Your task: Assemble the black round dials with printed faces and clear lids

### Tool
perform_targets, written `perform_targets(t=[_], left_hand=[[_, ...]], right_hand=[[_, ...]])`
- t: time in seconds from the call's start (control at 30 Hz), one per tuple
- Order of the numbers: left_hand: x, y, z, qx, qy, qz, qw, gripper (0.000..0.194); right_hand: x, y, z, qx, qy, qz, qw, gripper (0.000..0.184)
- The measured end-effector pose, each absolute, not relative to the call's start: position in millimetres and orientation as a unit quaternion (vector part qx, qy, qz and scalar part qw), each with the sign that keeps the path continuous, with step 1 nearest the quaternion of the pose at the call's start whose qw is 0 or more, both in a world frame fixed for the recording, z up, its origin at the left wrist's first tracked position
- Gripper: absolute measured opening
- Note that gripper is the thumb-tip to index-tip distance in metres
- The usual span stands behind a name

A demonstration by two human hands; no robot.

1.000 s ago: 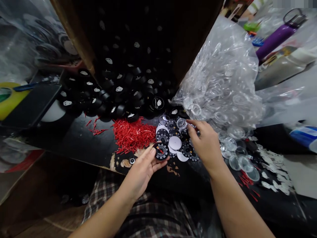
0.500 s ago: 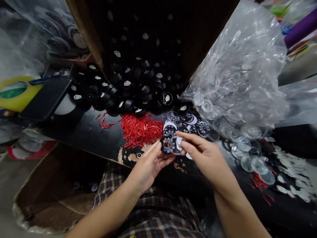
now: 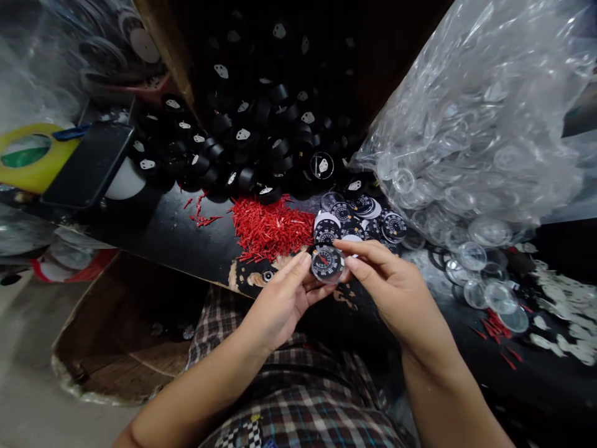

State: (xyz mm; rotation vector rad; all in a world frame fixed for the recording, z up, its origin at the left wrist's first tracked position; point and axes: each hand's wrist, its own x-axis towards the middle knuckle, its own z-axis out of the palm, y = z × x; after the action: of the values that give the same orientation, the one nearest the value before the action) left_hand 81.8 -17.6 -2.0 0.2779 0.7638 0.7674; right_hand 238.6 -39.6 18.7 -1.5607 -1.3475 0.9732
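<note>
A small round gauge (image 3: 325, 262) with a black dial and a red needle is held between my hands. My left hand (image 3: 286, 302) grips its left side, thumb on the rim and fingers beneath. My right hand (image 3: 389, 280) pinches a clear round cover (image 3: 344, 271) that lies over the dial; whether it is fully seated I cannot tell. Just beyond my fingers lie loose black dials (image 3: 342, 213) with white numbers, some stacked. A heap of red needles (image 3: 270, 227) spreads to the left of them.
Many black round housings (image 3: 245, 134) fill the dark box at the back. A plastic bag (image 3: 471, 124) of clear covers slumps at the right, near white flat pieces (image 3: 566, 311). A phone (image 3: 88, 165) and yellow tape roll (image 3: 60, 155) sit left; an open container (image 3: 112, 348) stands below.
The clear cover in my right hand has moved left, from beside the dial to over it. My left hand still holds the gauge. The view has shifted slightly.
</note>
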Motion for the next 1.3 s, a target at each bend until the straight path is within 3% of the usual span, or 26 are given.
perform_targets(t=[0.13,0.27,0.53,0.63,0.8,1.0,1.17,1.3], left_hand=[[83,-20,-2,0.157,0.380,0.355,0.840,0.023],[83,-25,-1,0.196,0.351,0.340,0.850,0.032],[84,-28,-8,0.251,0.328,0.329,0.849,0.030],[83,-30,-9,0.297,0.335,0.335,0.829,0.037],[81,-35,-3,0.401,0.343,0.322,0.786,0.049],[74,-36,-5,0.455,0.378,0.332,0.734,0.040],[62,-35,-7,0.492,0.448,0.344,0.663,0.035],[30,-48,0,0.517,0.487,0.291,0.641,0.037]], right_hand=[[237,-43,20,-0.627,-0.543,0.369,0.420,0.024],[230,-47,24,-0.628,-0.612,0.260,0.405,0.026],[224,-48,21,-0.605,-0.671,0.158,0.399,0.021],[227,-46,20,-0.634,-0.635,0.190,0.398,0.017],[224,-42,19,-0.656,-0.647,0.182,0.344,0.038],[211,-39,12,-0.643,-0.657,0.124,0.373,0.038],[195,-34,8,-0.617,-0.709,0.160,0.302,0.038],[184,-33,11,-0.561,-0.737,0.225,0.302,0.042]])
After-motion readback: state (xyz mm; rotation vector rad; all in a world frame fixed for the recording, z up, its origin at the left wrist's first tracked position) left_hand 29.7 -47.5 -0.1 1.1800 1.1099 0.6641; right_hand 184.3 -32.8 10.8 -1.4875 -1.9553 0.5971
